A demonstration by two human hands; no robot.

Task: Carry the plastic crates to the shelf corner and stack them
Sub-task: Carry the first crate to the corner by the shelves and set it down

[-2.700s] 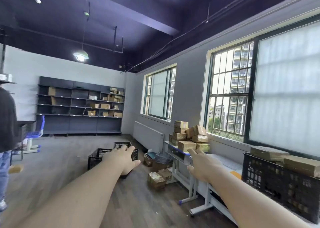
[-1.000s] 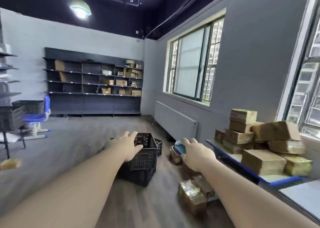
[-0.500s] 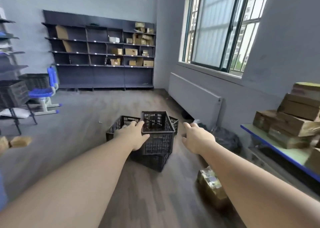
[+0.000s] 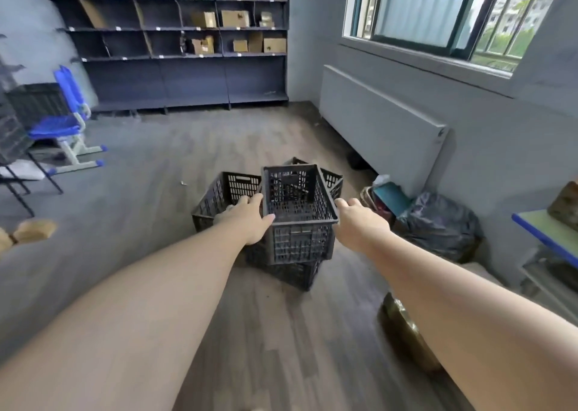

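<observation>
1. Crates sit near the middle of the head view: a black perforated plastic crate (image 4: 297, 210) rests crookedly on top of another black slotted plastic crate (image 4: 291, 274), with a third black lattice-walled crate (image 4: 226, 196) on the floor at its 9 o'clock and a fourth black crate (image 4: 328, 177) partly hidden at its 1 o'clock.
2. The left hand (image 4: 247, 219) lies against the top crate's left wall, thumb hooked over the near rim corner, fingers stretched along the outside; whether they are pressing hard I cannot tell.
3. The right hand (image 4: 356, 223) is at the crate's right rim corner, fingers bent toward it, though real contact is not clear.
4. Judged risk: the top crate is rotated off the one beneath, so a lift with uneven hands could drag the lower crate or tip it onto the grey wood-plank floor (image 4: 156, 166).
5. Judged risk: thin rims and open grid walls give little flat area, so a shallow hold may slip.
6. The dark open-shelf unit holding cardboard boxes (image 4: 175, 35) stands at 12 o'clock, well apart from the crates; a black crumpled plastic bag (image 4: 438, 223) at 3 o'clock and a shiny gold-wrapped parcel (image 4: 403, 329) at 5 o'clock lie near the walking path.
7. The plastic looks rigid, matte and hard-edged.
</observation>
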